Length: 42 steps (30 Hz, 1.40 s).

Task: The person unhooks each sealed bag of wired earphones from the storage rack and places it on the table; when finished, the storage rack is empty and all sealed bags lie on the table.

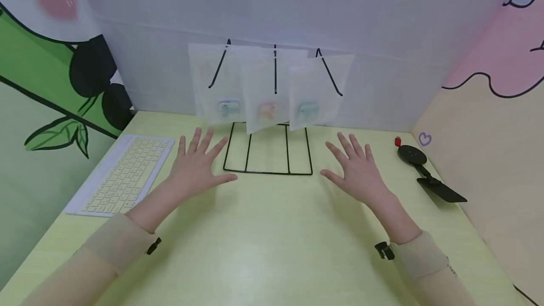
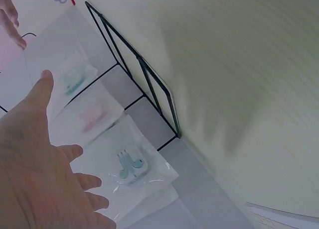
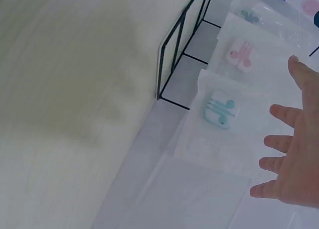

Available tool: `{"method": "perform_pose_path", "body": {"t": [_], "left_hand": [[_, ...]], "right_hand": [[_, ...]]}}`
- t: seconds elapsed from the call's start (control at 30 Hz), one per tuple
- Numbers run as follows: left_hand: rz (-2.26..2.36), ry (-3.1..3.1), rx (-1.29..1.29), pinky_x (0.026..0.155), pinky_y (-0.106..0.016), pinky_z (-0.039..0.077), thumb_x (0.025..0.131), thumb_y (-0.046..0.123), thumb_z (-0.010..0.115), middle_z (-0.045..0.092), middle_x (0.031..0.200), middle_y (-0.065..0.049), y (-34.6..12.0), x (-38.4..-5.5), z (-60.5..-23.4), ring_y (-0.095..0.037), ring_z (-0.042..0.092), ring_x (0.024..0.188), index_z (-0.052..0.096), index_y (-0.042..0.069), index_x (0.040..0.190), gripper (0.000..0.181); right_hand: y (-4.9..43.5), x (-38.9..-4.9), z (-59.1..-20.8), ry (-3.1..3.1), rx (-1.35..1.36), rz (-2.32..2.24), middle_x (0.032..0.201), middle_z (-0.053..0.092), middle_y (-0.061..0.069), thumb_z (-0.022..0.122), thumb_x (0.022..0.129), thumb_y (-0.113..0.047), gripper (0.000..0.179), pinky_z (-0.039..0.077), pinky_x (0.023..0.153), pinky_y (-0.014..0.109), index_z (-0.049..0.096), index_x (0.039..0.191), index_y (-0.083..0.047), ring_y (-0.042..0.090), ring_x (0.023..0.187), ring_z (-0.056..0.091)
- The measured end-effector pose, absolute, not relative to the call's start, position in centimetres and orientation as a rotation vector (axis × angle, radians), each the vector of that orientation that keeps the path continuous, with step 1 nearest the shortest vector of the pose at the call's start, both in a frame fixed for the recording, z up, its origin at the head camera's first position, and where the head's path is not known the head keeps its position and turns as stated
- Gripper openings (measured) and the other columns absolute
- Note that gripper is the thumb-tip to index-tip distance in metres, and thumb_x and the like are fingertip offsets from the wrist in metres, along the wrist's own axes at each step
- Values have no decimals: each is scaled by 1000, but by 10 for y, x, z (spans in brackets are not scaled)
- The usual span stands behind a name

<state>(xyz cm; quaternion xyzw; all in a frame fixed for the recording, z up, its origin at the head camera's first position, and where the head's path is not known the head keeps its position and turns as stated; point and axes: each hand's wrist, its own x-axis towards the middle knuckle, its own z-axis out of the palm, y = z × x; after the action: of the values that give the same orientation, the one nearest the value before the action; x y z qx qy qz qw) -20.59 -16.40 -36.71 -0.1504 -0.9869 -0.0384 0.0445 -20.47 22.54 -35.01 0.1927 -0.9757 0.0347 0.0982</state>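
Spread-fingered and empty, the left grip (image 1: pixel 194 168) and right grip (image 1: pixel 359 172) are flanking the wire rack (image 1: pixel 267 172), whose three bagged earphone sets (image 1: pixel 267 93) are hanging between and beyond them.

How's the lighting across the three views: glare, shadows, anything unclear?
Head: bright patch on the pale wood-grain table at lower middle, soft shadows near both bare hands, contents of the hanging translucent white plastic bags hazy; left wrist: soft finger-shaped shadow on the table, small glints on one of the bags; right wrist: broad, soft-edged shadow on the table.
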Motion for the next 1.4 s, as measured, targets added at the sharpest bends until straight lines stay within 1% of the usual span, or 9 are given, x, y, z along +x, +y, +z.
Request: {"method": "perform_pose_path", "body": {"t": [0.2, 0.37, 0.57, 0.63, 0.73, 0.83, 0.97, 1.2, 1.4], "left_hand": [[-180, -3059, -471, 110, -63, -3, 75, 82, 45, -5, 158, -17, -166, -226, -382, -37, -13, 143, 9, 20, 153, 106], [-281, -3072, -473, 111, -61, 6, 74, 75, 55, 5, 157, -20, -169, -242, -397, -40, -2, 143, 13, 12, 153, 109], [-326, -3085, -525, 111, -59, 15, 76, 65, 64, 19, 153, -24, -174, -261, -415, -44, 14, 141, 18, 6, 151, 106], [-327, -3103, -558, 112, -58, 16, 76, 65, 64, 22, 153, -24, -177, -268, -421, -44, 16, 140, 18, 6, 151, 106], [-356, -3107, -633, 111, -58, 18, 76, 62, 66, 25, 151, -25, -182, -278, -429, -45, 19, 139, 20, 3, 150, 105], [-454, -3100, -704, 111, -57, 18, 76, 57, 70, 27, 150, -26, -187, -288, -433, -45, 21, 138, 23, 1, 149, 103], [-595, -3099, -768, 111, -56, 18, 77, 53, 71, 27, 150, -25, -193, -300, -438, -44, 22, 138, 24, 0, 148, 100], [-779, -3133, -840, 112, -57, 13, 77, 53, 71, 20, 153, -23, -198, -316, -447, -43, 15, 141, 25, 2, 148, 99], [-896, -3151, -835, 111, -59, 13, 81, 49, 69, 20, 153, -23, -202, -320, -448, -44, 15, 140, 26, 2, 148, 92]], "right_hand": [[235, -231, -334, -2822, 500, 235, 159, 5, 10, 54, 90, -55, 76, 6, 110, 64, 23, 151, -24, 33, 146, -1], [246, -264, -324, -2715, 473, 409, 159, 6, 11, 63, 88, -45, 79, 12, 110, 63, 22, 151, -21, 34, 145, 3], [256, -300, -316, -2670, 399, 698, 160, 3, 5, 63, 88, -43, 81, 18, 109, 61, 17, 152, -25, 33, 145, 7], [257, -310, -314, -2663, 378, 769, 160, 5, 5, 63, 88, -43, 81, 17, 110, 60, 16, 152, -25, 32, 145, 9], [257, -324, -314, -2639, 359, 833, 159, 13, 6, 64, 88, -41, 82, 18, 112, 55, 16, 152, -24, 30, 144, 14], [256, -337, -316, -2602, 341, 948, 157, 20, 4, 66, 87, -38, 83, 24, 112, 50, 16, 152, -24, 27, 143, 21], [252, -353, -321, -2556, 314, 1135, 155, 24, 3, 68, 87, -32, 83, 31, 109, 46, 17, 152, -25, 24, 142, 25], [245, -370, -325, -2498, 246, 1377, 156, 23, 0, 69, 86, -26, 86, 29, 111, 41, 14, 152, -30, 18, 143, 22], [239, -372, -320, -2401, 242, 1592, 154, 27, 5, 65, 89, -14, 81, 24, 114, 42, 15, 152, -25, 20, 143, 21]]}}
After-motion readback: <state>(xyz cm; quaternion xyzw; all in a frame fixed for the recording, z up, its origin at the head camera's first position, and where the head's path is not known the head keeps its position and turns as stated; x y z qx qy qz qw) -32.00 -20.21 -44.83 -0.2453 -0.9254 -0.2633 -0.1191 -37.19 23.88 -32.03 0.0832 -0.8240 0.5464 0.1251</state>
